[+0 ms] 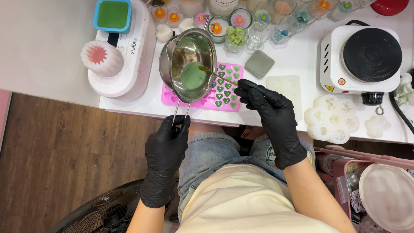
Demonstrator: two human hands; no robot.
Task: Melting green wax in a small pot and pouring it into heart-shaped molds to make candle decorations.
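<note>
My left hand [166, 146], in a black glove, grips the wire handle of a steel melting pot [189, 51] tilted over a pink heart mould [224, 86]. Green melted wax [193, 77] pools at the pot's lower side. My right hand [265, 103], also gloved in black, holds a thin gold spoon [215, 74] whose tip rests at the pot's rim above the mould. Several heart cavities of the mould are filled with green wax.
A white hot plate [366, 56] stands at the right. A white warmer [125, 51] with a blue tray of green wax is at the left. Glass candle jars [258, 21] line the back. White flower moulds [332, 118] and a grey square mould [259, 63] lie nearby.
</note>
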